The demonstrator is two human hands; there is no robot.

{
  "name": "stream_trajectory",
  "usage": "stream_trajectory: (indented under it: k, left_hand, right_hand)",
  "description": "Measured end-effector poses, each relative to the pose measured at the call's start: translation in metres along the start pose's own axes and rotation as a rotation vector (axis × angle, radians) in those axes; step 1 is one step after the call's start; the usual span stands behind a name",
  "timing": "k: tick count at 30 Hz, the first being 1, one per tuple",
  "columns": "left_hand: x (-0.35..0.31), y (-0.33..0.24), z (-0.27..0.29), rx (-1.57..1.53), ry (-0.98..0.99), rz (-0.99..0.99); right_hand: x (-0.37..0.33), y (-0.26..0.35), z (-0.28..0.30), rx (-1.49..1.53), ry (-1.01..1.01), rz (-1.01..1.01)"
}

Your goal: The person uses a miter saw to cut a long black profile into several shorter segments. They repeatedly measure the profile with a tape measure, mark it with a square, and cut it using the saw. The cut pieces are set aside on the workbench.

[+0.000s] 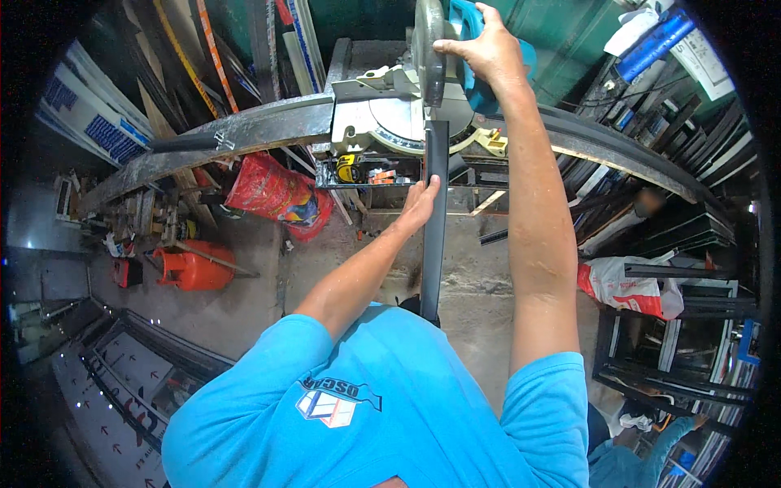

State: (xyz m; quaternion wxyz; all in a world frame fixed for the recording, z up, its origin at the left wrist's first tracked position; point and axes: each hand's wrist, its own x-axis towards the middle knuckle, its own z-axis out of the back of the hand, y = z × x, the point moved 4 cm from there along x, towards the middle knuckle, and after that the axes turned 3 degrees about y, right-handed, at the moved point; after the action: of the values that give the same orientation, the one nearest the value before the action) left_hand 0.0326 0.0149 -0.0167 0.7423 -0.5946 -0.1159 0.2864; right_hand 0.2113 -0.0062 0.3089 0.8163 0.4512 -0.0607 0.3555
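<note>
The left hand (418, 206) has its fingers closed about the left edge of a dark bar (437, 244), their grip underneath hidden. The bar's far end rests on the saw (429, 89), and the rest juts past the bench's (277, 126) front edge toward the person. The right hand (495, 61) lies on the saw's blue housing, thumb spread wide toward the round guard (423, 49); how tightly its partly hidden fingers grip, I cannot tell.

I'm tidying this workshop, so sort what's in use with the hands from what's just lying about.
In use:
- miter saw, right hand on its upper part
- dark grey profile, left hand on it

Apparently just lying about:
- orange-red gas cylinder
- red printed sack
- red-and-white plastic bag
</note>
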Motion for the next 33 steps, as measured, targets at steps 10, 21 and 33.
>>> stream_trajectory:
  k: [10,21,33]
  left_hand:
    - [-0.008,-0.013,0.002,-0.017,0.020,0.098]
    - [-0.007,-0.015,0.002,0.002,0.109,0.200]
    - [0.000,-0.005,0.000,-0.002,0.110,0.119]
  right_hand:
    - [-0.003,-0.009,-0.004,-0.054,-0.002,-0.028]
    - [-0.006,-0.018,-0.007,0.006,-0.061,0.103]
    - [-0.009,-0.016,-0.005,-0.051,-0.034,0.040]
